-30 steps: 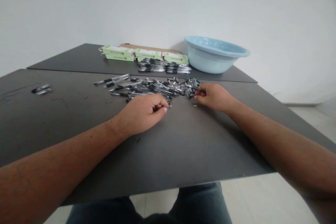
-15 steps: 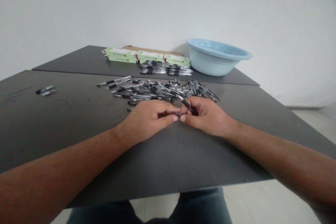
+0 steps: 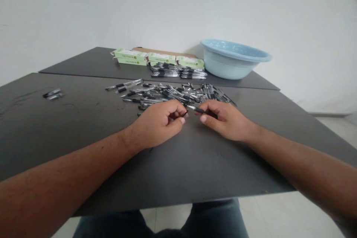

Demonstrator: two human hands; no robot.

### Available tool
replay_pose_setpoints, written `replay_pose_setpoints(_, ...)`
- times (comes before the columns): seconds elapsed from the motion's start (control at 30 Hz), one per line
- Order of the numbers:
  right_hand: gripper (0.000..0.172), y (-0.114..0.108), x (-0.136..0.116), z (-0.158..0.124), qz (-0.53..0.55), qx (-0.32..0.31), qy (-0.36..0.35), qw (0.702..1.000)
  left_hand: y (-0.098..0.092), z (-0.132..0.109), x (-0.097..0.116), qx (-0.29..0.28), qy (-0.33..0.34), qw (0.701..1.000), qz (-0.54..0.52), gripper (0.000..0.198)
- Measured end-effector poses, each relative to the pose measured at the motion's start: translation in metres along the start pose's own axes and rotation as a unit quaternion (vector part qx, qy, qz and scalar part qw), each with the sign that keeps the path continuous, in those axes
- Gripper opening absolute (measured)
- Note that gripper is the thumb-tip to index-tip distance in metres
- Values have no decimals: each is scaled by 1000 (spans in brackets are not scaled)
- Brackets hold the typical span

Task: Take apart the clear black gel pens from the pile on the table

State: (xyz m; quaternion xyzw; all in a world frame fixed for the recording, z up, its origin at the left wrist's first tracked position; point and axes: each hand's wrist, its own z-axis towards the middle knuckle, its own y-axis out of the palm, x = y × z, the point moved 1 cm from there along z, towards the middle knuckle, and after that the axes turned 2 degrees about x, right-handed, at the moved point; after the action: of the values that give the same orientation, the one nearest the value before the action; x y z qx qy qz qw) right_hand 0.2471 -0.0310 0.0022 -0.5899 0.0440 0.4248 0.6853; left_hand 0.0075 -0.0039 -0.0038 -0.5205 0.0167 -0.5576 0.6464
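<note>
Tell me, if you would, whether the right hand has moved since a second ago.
Yes. Judged against the blue basin, the right hand has moved away from it, toward the near edge of the table, and somewhat left.

left hand (image 3: 163, 123) and right hand (image 3: 226, 122), both bare; left forearm (image 3: 92, 160), bare, with one small mark; right forearm (image 3: 292, 154), bare; trousers (image 3: 219, 218), dark blue, denim-like.
</note>
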Motion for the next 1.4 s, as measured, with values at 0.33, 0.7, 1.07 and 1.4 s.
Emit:
replay_pose_setpoints(0.33,20,-14,7,-1,-143,33,-70,987,0,2,-5,40,-63,997,13,15)
replay_pose_setpoints(0.7,24,-12,2,0,-164,-13,-95,982,-2,3,-3,10,-4,999,53,18)
replay_pose_setpoints(1.07,24,-12,0,-1,-163,-68,-129,976,0,2,-10,-44,-37,998,36,26)
replay_pose_setpoints(1.4,25,-12,5,-2,-148,-72,-141,976,-3,2,-9,-60,-67,996,23,22)
